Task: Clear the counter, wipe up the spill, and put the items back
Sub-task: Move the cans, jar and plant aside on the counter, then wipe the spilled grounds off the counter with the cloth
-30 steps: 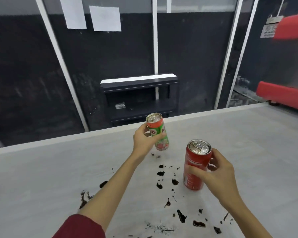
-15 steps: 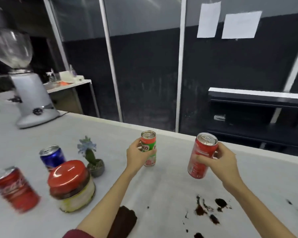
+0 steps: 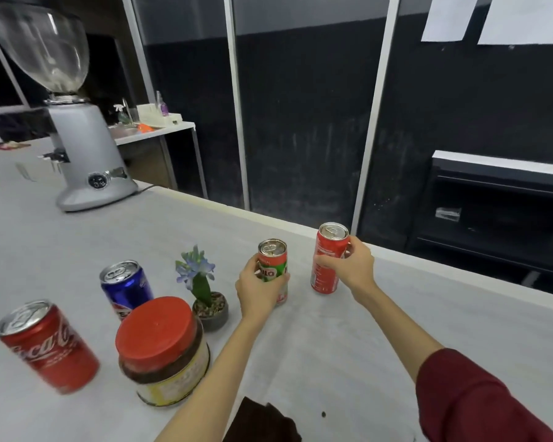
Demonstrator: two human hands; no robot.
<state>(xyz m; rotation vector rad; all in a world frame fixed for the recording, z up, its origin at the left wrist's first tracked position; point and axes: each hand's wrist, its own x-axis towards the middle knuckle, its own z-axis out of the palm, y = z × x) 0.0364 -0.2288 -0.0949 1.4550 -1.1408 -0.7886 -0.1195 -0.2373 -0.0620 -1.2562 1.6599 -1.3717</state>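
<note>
Milo can (image 3: 272,269) held in left grip (image 3: 258,290); slim red can (image 3: 328,260) held in right grip (image 3: 351,266); both low over worktop (image 3: 396,314), beside potted plant (image 3: 205,291).

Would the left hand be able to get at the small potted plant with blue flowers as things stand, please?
Probably not straight away: the left hand grips the green and red Milo can. The small potted plant with blue flowers stands just beside it with nothing between, so once the can is released the way looks free.
</note>
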